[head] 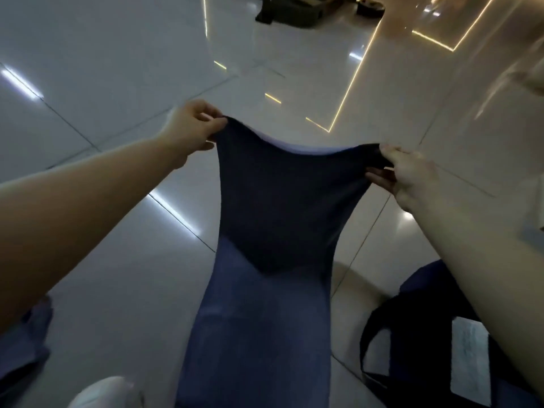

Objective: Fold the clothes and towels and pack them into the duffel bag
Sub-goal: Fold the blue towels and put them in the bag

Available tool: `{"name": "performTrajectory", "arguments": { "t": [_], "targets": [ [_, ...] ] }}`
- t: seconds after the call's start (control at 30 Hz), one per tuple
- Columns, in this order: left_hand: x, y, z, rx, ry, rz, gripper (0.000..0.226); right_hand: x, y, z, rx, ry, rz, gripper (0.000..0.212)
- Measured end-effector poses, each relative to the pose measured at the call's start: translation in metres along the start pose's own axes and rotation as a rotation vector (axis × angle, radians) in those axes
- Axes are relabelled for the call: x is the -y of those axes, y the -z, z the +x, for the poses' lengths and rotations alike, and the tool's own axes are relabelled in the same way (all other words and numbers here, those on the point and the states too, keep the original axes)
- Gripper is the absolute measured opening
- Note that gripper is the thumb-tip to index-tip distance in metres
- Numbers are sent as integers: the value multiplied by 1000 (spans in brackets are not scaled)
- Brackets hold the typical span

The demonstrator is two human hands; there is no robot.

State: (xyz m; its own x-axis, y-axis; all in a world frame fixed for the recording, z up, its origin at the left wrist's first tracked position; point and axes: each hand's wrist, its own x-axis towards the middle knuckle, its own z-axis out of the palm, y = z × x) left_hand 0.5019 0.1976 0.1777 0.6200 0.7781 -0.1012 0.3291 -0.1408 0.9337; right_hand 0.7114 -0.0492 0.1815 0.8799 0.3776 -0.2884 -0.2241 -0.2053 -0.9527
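- The dark blue garment (265,231) hangs in the air in front of the person, held up by its top edge; which kind of garment it is cannot be told, as the view is blurred.
- The left hand (191,128) pinches the top left corner between thumb and curled fingers; the right hand (409,172) grips the top right corner the same way, fingers wrapped round the cloth.
- Between the two grips the top edge sags in a shallow curve, with a paler lining showing along it.
- From both grips the cloth falls straight down and towards the person, so its long axis runs from the hands to the bottom of the view, across the line that joins them.
- The upper part looks darker than the lower, as if doubled over there, though this is a judgement.
- The duffel bag (441,343), dark with a black strap loop, lies below and behind the right grip, near that forearm; the right hand is clearly the nearer one to it.
- More blue cloth (26,348) lies below the left forearm.
- Under everything is a glossy tiled floor (117,69).
- The fold is likely not yet made; bringing the two corners together would halve the width.
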Motion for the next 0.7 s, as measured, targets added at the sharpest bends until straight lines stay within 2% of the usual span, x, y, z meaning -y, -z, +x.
{"name": "performTrajectory", "arguments": {
  "t": [0.13, 0.43, 0.5, 0.7],
  "targets": [
    [22, -5, 26, -40, 18, -26, 13, -21, -7, 23, 15, 32, 31, 10],
    [76, -20, 26, -26, 89, -13, 8, -75, -3, 37, 84, 21, -27, 12],
    [92, -23, 11, 34, 105, 56, 3, -99, 3, 26, 123, -5, -103, 14],
    [178, -37, -54, 335, 192, 439, 7, -204, 21, -5, 256, -201, -394, 15]
  ]
}}
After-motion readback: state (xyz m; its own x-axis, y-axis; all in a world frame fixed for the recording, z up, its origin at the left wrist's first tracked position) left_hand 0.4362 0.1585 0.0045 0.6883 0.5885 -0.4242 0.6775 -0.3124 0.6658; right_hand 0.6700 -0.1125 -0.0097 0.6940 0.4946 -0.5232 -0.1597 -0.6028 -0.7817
